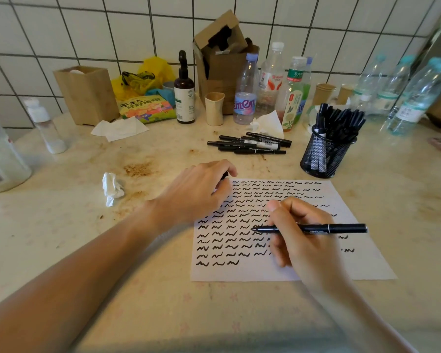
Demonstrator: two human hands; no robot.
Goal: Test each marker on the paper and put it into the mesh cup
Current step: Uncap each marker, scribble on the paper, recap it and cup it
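Observation:
A white sheet of paper [362, 258] covered in rows of black squiggles lies in front of me. My right hand [303, 240] grips a black marker [336, 228] lying nearly level, its uncapped tip pointing left over the squiggles. My left hand [196, 194] rests on the paper's upper left corner, fingers curled around a small black piece, likely the cap [224, 175]. Several black markers [250, 145] lie in a loose pile behind the paper. The black mesh cup [326, 154], at the back right, holds several markers upright.
Behind the pile stand plastic bottles [246, 93], a brown pump bottle [184, 93], a torn cardboard box [222, 54], a beige cup [214, 108] and a wooden holder [87, 94]. Crumpled tissues [111, 188] lie to the left. More bottles [413, 98] line the right wall.

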